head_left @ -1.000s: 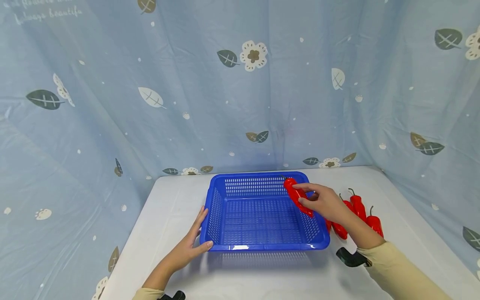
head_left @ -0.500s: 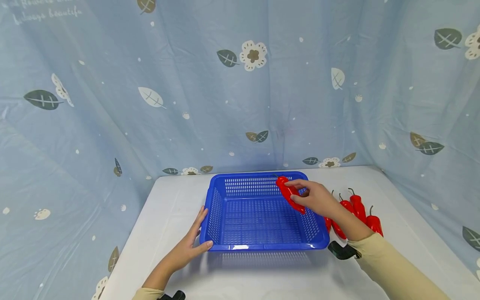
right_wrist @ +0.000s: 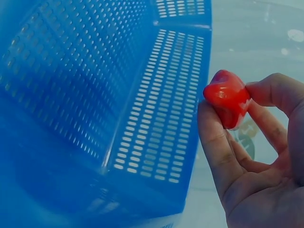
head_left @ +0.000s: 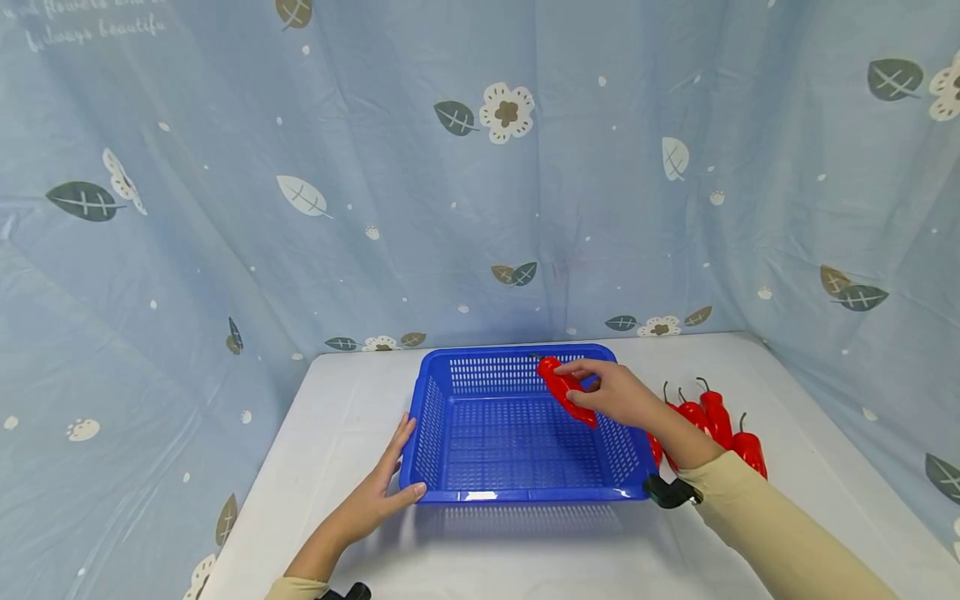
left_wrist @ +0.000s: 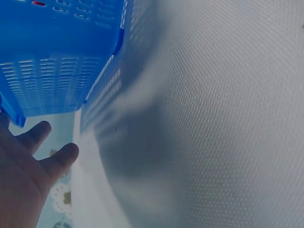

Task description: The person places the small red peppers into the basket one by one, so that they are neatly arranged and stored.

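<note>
A long red pepper (head_left: 564, 390) with a dark stem hangs tilted over the right part of a blue plastic basket (head_left: 525, 495). My right hand (head_left: 615, 395) pinches it between thumb and fingers; the right wrist view shows the blunt end of the pepper (right_wrist: 228, 97) in that pinch. At the basket's left front corner, my left hand (head_left: 372, 493) lies with its fingers fairly straight, touching the rim. From the left wrist, that hand (left_wrist: 23, 166) appears beside the basket's slatted wall (left_wrist: 47, 80).
Several more red peppers (head_left: 716, 417) with curved stems lie on the white table (head_left: 352, 400) right of the basket, partly hidden by the right forearm. A blue patterned curtain (head_left: 480, 208) hangs behind the table and at both sides.
My right hand has moved left with the pepper, from above the basket's right wall to farther over its inside. The left hand and the basket have stayed put.
</note>
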